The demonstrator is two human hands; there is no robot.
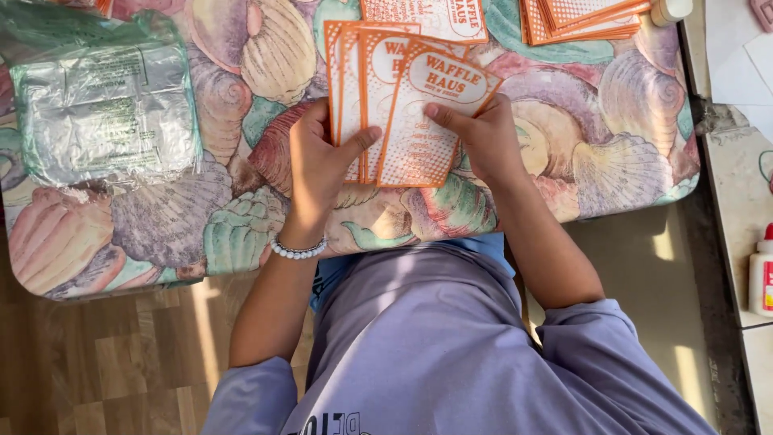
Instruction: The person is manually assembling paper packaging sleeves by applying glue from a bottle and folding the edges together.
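While a shiny packet of plastic bags (105, 109) lies at the upper left of the frame, flat on the table with its seashell cloth (612, 105), the left hand (318, 165) grips a fan of orange and white paper sleeves (386, 97) near the middle, thumb on top, so they stay spread out. Just to the right, the right hand (483, 137) pinches the front sleeve by its edge. More sleeves (580, 20) sit stacked at the upper right. A white glue bottle (762, 278) stands at the far right.
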